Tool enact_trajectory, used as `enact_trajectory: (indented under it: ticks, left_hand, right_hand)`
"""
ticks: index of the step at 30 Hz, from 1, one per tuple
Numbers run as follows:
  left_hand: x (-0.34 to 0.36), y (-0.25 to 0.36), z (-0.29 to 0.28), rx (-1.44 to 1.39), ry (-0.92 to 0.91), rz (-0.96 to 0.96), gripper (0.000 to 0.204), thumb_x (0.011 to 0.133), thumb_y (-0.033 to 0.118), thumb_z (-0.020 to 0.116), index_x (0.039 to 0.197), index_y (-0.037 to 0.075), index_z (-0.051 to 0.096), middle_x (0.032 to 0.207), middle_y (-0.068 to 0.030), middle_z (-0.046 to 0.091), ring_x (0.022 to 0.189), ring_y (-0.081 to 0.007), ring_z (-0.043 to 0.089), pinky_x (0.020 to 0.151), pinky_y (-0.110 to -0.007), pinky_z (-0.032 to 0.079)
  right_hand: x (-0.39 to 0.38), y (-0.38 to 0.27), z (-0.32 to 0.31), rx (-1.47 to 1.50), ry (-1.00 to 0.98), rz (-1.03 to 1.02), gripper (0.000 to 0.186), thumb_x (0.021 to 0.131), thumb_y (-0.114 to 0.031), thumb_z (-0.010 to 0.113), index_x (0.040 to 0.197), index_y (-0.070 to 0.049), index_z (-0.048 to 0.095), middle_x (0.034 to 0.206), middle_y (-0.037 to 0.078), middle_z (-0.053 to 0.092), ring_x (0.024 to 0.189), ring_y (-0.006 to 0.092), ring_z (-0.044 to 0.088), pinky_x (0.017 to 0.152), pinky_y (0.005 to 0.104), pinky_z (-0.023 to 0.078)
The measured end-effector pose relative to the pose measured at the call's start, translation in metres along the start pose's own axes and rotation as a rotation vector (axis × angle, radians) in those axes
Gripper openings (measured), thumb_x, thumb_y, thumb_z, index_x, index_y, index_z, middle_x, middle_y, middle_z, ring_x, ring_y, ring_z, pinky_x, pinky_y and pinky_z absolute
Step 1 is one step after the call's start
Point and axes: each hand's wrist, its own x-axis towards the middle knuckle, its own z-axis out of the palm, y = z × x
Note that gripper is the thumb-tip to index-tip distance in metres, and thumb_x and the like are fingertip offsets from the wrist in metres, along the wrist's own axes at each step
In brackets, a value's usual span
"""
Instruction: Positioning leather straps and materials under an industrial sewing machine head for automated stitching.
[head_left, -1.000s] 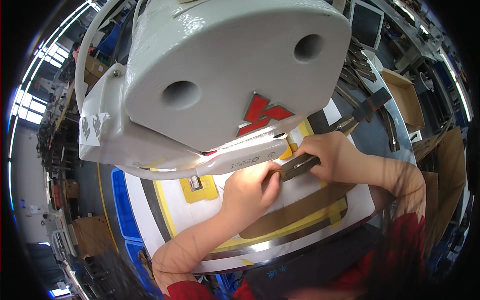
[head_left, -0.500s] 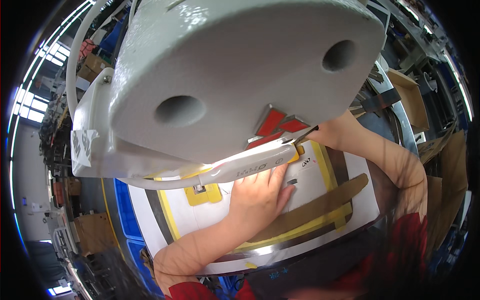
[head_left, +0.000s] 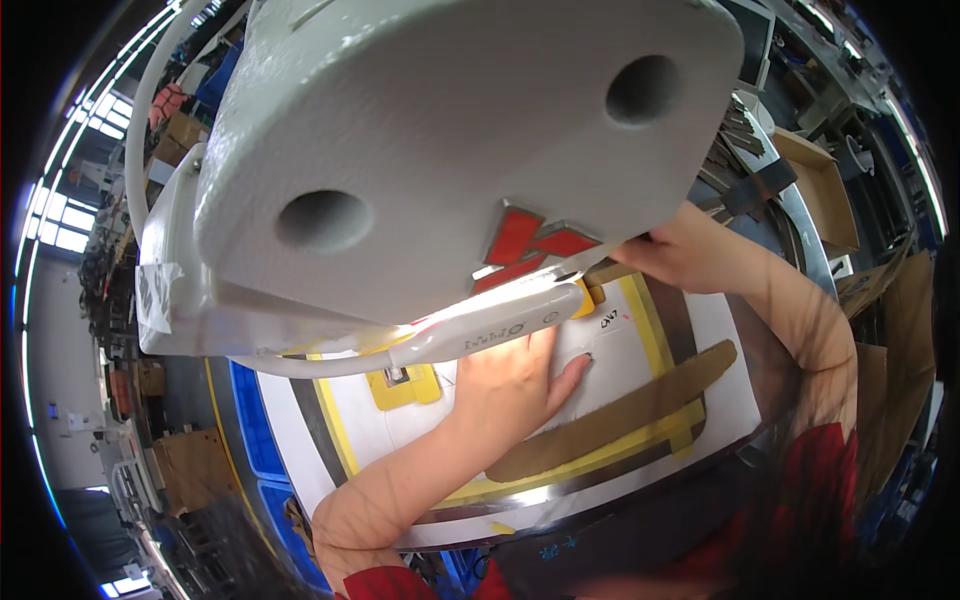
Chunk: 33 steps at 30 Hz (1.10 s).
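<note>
My left hand (head_left: 508, 385) lies on a white sheet (head_left: 595, 385) beneath a large grey machine head (head_left: 430, 150). Its thumb is stretched away from the fingers, and the fingertips disappear under a slim white lamp (head_left: 490, 328). At the thumb tip is a small dark spot, mostly covered. My right hand (head_left: 682, 252) is at the right side of the machine head, fingers bent and partly hidden behind it; what they hold cannot be made out. A brown strip (head_left: 620, 412) lies across the sheet's near part. Yellow tape (head_left: 648, 325) borders the work area.
A yellow plate (head_left: 408, 388) sits left of my left hand. Blue bins (head_left: 255, 420) stand below the table's left edge. To the right are an open cardboard box (head_left: 815, 190), brown cardboard sheets (head_left: 895, 370) and a bundle of thin strips (head_left: 738, 130).
The machine head appears shifted slightly left in the picture. My left thumb now covers much of the small dark piece. The dark pointed thing by my right fingers no longer shows.
</note>
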Motion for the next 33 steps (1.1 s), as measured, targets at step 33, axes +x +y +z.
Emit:
enact_trajectory:
  ticks: [33]
  left_hand:
    - [-0.004,-0.006,0.004,0.031,0.093,0.002,0.054,0.084,0.038,0.069,0.121,0.000,0.059,0.102,-0.0147,0.066,0.091,-0.0308,0.065,0.078,-0.040,0.049]
  right_hand:
    - [-0.006,0.010,0.029,-0.298,0.124,-0.045,0.014,0.081,-0.006,0.066,0.093,-0.004,0.058,0.087,0.010,0.063,0.083,0.0299,0.063,0.072,0.0388,0.050]
